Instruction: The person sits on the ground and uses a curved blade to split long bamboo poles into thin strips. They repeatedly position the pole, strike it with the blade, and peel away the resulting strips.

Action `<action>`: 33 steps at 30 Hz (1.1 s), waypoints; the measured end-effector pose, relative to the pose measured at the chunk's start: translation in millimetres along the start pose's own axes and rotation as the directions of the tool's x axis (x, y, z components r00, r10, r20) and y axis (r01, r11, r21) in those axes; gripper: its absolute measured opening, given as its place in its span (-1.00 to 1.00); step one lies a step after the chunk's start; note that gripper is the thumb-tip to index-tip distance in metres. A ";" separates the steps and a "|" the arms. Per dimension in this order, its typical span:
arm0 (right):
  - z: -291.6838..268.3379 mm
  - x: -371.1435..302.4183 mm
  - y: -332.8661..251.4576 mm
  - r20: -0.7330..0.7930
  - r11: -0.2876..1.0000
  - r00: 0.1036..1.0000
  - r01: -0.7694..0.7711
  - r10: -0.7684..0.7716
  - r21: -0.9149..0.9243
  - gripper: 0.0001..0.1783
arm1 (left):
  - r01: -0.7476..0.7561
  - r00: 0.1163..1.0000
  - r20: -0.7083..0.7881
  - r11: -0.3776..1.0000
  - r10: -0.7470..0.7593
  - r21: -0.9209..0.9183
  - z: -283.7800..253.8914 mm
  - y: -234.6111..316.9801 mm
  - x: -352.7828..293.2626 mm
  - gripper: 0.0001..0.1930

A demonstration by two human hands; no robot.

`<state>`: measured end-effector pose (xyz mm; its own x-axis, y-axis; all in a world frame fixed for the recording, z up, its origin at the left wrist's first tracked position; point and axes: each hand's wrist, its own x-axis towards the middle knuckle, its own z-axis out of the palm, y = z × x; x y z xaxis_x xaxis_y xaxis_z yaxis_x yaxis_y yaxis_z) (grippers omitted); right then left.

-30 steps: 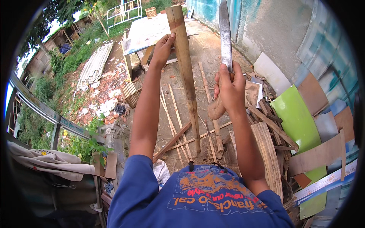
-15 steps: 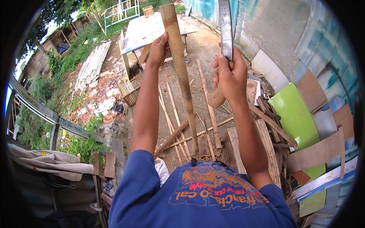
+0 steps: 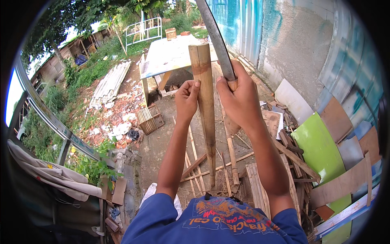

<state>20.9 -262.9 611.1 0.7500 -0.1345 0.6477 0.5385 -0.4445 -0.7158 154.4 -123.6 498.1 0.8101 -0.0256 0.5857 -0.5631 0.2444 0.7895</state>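
A split bamboo pole (image 3: pixel 206 103) stands nearly upright in front of me, its lower end down by the ground. My left hand (image 3: pixel 187 99) is closed on the pole's left edge, thumb and fingers pinching it below the top. Just right of the pole, my right hand (image 3: pixel 240 97) grips a machete by its wooden handle (image 3: pixel 232 124). The machete's long dark blade (image 3: pixel 218 40) points up and leans left, close behind the pole's cut top as seen here. Whether blade and bamboo touch, I cannot tell.
Several bamboo strips (image 3: pixel 232 160) lie on the dirt below. Scrap boards, including a green panel (image 3: pixel 319 146), lean along the right wall. Ahead stands a white-topped table (image 3: pixel 168 55). A wooden crate (image 3: pixel 147 120) and rubble are to the left.
My right hand has moved left with the machete, bringing the blade from upright to a leftward lean near the pole's top. The pole sits lower in view, still in my left hand.
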 end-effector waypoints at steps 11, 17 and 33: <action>12.1 24.9 -3.6 -0.064 0.983 0.981 0.181 -0.183 -0.026 -0.51 | -0.069 0.998 -0.010 0.996 0.068 -0.055 24.3 19.6 -25.5 -0.82; 10.4 26.0 0.9 -0.064 0.987 0.985 0.155 -0.158 -0.050 -0.48 | -0.105 0.994 -0.029 0.994 0.105 -0.007 29.5 18.7 -27.6 -0.84; -7.5 25.4 -9.4 0.011 0.995 1.000 0.021 -0.022 0.100 -0.52 | -0.080 0.997 0.005 0.997 0.080 -0.021 33.2 13.8 -28.6 -0.83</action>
<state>32.0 -268.7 636.3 0.7422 -0.1146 0.6603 0.5898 -0.3564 -0.7247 118.0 -151.7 498.3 0.7614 -0.0108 0.6482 -0.6227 0.2662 0.7358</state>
